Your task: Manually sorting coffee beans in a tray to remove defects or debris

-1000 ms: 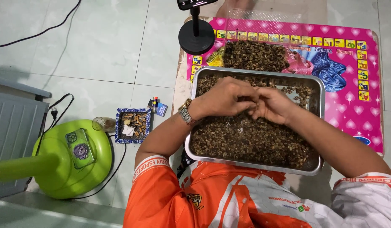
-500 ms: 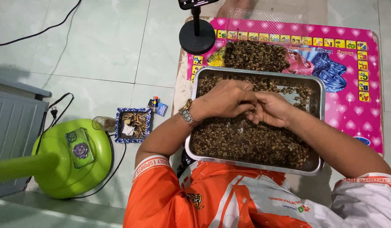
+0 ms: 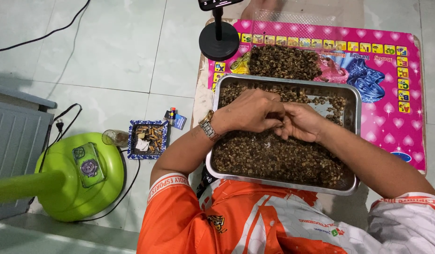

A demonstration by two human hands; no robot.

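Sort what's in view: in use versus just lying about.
In use: left hand and right hand, fingertips together over the metal tray of small brown pieces; second heap on the pink mat.

Lying about: ashtray, green fan base, black stand, lighter.

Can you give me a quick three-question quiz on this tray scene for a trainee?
1. True or false: both hands meet over the metal tray.
2. Which wrist wears the watch? A) left B) right
3. Fill in: a second heap of small brown pieces lies on the pink ____ beyond the tray.

Key:
1. True: the left hand and right hand touch above the brown pieces in the tray.
2. A
3. mat
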